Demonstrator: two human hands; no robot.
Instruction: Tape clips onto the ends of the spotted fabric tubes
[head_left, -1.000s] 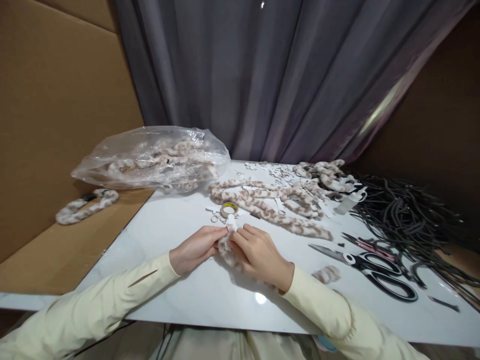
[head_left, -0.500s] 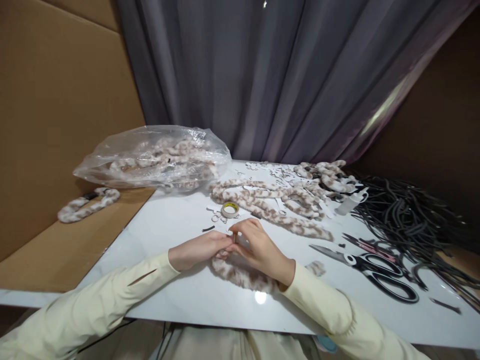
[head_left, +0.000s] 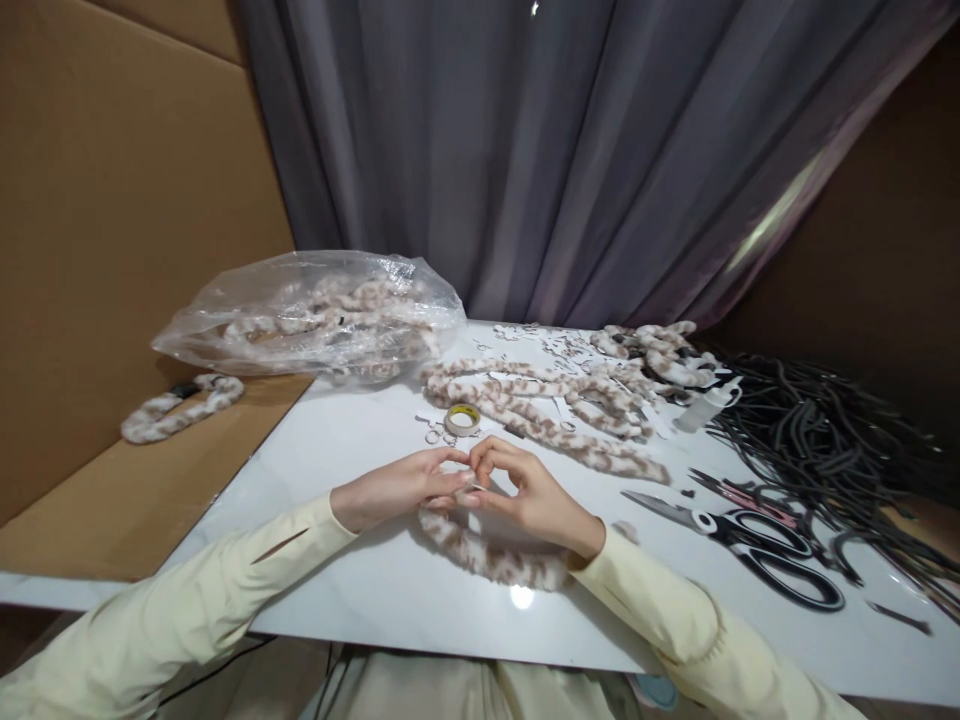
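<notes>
A brown-and-white furry tube (head_left: 495,562) curves over the white table below my hands, its end held up at the fingertips. My left hand (head_left: 409,488) is closed on that end, thumb and fingers pinching together. My right hand (head_left: 531,497) meets it there, its thumb and bent index finger closed at a small pale bit too small to name. Fingers hide most of the tube's end. Just beyond the hands are a roll of tape (head_left: 462,420) with a yellow inner ring and a few metal rings (head_left: 433,437).
Large scissors (head_left: 750,545) and smaller pink-handled ones (head_left: 742,495) lie right, near a heap of black cords (head_left: 817,440). More furry tubes (head_left: 547,420) and a squeeze bottle (head_left: 705,405) are behind. A filled plastic bag (head_left: 315,315) and a furry loop (head_left: 180,408) are left.
My fingers have shifted on the tube's end. The right index finger has curled down toward the left thumb, and the upright tan bit between the right fingers no longer shows.
</notes>
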